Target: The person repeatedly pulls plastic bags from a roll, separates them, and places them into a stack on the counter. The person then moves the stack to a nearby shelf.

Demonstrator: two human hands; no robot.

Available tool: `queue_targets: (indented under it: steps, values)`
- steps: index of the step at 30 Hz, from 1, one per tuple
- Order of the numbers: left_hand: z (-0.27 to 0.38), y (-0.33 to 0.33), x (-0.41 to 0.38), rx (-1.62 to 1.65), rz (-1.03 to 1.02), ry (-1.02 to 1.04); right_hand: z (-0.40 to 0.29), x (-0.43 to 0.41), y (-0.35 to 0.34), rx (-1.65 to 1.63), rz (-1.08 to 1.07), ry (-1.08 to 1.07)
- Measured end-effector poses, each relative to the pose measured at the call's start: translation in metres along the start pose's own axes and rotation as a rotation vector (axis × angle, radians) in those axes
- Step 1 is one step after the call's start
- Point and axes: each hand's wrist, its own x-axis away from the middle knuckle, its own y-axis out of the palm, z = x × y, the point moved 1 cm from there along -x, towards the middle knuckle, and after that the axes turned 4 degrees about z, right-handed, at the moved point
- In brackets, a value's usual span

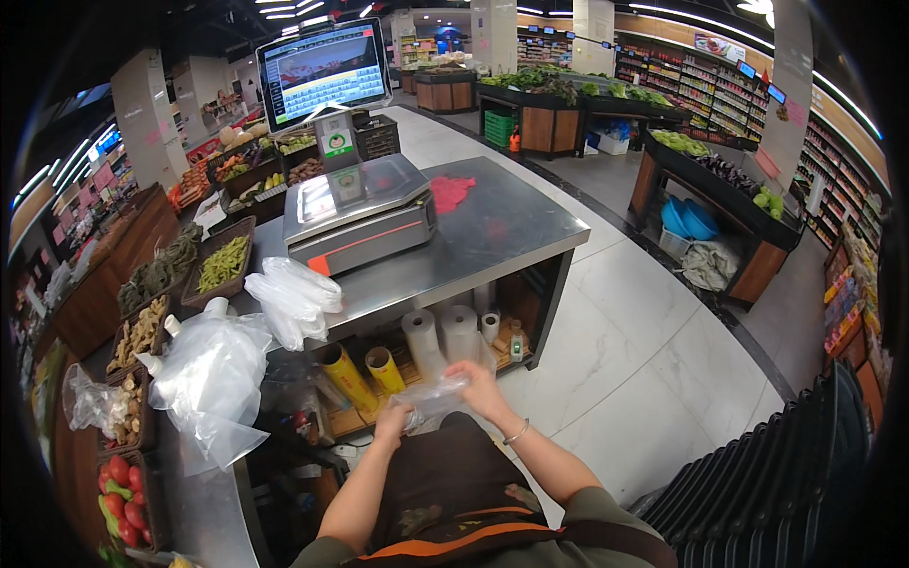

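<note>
My left hand (394,422) grips one end of a clear plastic bag (433,399), low in front of my dark apron. The other end is pinched in the fingers of my right hand (477,387), so the crumpled film spans the gap between both hands. Just beyond them, on the wooden shelf under the steel counter (497,213), stand rolls of clear plastic bags (422,341) and yellow cardboard tubes (351,376). A bundle of white plastic bags (295,295) hangs over the counter's near edge to the left.
A weighing scale (358,213) with a touchscreen (323,74) occupies the counter, beside a red cloth (452,193). Loose clear plastic bags (213,387) cover the left side. Baskets there hold tomatoes (124,497), mushrooms and ginger. Stacked black plastic baskets (774,461) stand at my right.
</note>
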Motion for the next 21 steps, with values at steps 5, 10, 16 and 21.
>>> queue_targets:
  steps: [5,10,16,21]
  values:
    - [0.012,-0.015,-0.005,0.746,-0.268,-0.304,-0.024,0.024,0.009,-0.475,-0.472,0.299]
    - [0.009,-0.03,-0.005,0.677,-0.123,-0.184,-0.009,0.017,0.001,0.181,-0.14,-0.087]
    - [0.045,-0.001,0.057,0.93,-0.498,-0.109,0.021,-0.013,-0.009,0.587,0.494,-0.085]
    - [0.065,0.02,0.103,-0.242,-0.11,0.703,0.066,-0.045,-0.025,0.356,0.717,-0.111]
